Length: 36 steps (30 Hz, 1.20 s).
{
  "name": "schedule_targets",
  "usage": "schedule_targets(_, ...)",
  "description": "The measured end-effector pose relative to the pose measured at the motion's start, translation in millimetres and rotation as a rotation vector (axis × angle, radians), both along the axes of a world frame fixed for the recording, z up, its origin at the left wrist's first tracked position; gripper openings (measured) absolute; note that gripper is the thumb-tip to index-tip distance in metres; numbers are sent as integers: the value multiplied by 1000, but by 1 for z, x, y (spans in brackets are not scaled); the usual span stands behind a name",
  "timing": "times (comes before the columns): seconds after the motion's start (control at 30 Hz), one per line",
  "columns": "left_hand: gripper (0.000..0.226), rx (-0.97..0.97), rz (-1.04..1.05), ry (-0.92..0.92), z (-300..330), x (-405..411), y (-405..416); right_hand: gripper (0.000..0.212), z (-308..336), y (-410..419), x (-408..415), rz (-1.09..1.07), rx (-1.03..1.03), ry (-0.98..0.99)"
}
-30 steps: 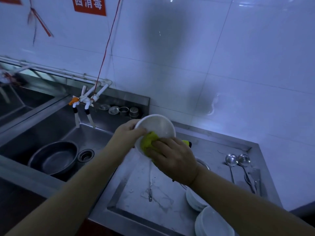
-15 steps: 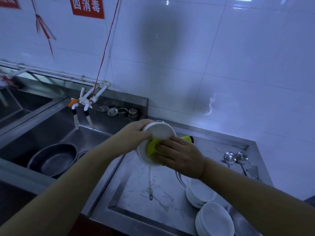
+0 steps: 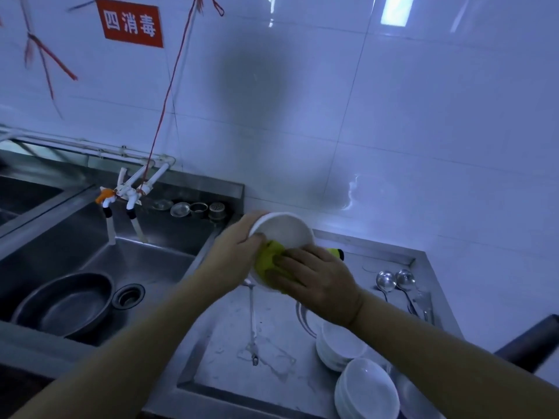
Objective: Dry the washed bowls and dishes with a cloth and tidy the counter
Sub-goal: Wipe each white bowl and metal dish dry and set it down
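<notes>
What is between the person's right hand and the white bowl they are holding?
In the head view, a yellow cloth lies between the right hand and the white bowl; the left hand grips the bowl's rim.

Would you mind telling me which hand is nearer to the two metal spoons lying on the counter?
The right hand. It presses the yellow cloth on the bowl, just left of the spoons. The left hand grips the bowl's far rim, farther left.
</notes>
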<state>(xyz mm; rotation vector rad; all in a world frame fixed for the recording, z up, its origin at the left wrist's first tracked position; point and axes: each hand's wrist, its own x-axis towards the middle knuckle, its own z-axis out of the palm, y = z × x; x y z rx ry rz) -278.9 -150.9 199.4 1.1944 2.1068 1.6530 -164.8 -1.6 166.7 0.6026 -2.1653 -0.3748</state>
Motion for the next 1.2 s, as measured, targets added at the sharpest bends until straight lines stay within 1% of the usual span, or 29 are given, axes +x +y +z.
schedule_targets(0.07,42,-157,-126,6,16,-9,0,9,11,10,4,66,87,-25)
schedule_targets(0.1,41,-173,-157,-21,22,-10,0,9,15,11,6,64,93,-22)
schedule_targets(0.13,41,-147,-137,-56,24,-9,1,9,17,10,7,37,75,-4)
schedule_targets(0.17,41,-83,-76,-97,24,-5,3,10,19,7,8,-12,37,29)
schedule_targets(0.23,34,106,43,-189,13,11,10,16,21,-3,8,-130,-88,106)
schedule_targets(0.27,29,204,59,-230,5,20,15,19,21,-10,7,-178,-168,130)
schedule_targets(0.33,32,346,56,-254,-3,34,23,22,19,-23,8,-228,-296,137)
schedule_targets(0.4,35,376,13,-232,0,36,25,20,14,-27,13,-246,-325,121)
schedule_targets(0.43,34,366,-20,-201,3,35,25,19,12,-24,16,-243,-299,108)
schedule_targets(0.5,27,304,-76,-129,8,35,26,15,11,-6,27,-191,-184,89)
schedule_targets(0.57,31,171,-136,-70,14,34,31,13,14,18,38,-122,-33,56)
schedule_targets(0.63,38,43,-211,-86,20,31,35,12,18,36,46,-75,67,21)
schedule_targets(0.67,40,5,-235,-128,22,29,38,11,19,42,49,-68,76,23)
schedule_targets(0.7,40,3,-234,-186,23,30,41,11,19,45,51,-79,61,35)
schedule_targets(0.73,39,40,-212,-247,22,34,45,11,18,46,53,-110,26,59)
schedule_targets(0.8,37,184,-128,-315,10,52,57,11,17,43,56,-197,-99,118)
schedule_targets(0.9,39,378,-45,-269,-8,85,82,18,14,33,62,-283,-352,128)
schedule_targets(0.97,34,401,1,-215,-9,95,93,19,12,36,69,-268,-426,88)
schedule_targets(1.03,33,342,25,-167,-5,96,102,24,11,54,81,-226,-384,5)
schedule_targets(1.13,35,206,8,-67,0,103,114,23,14,98,104,-156,-149,-114)
schedule_targets(1.2,36,133,-33,-43,4,114,125,24,18,128,117,-140,-6,-157)
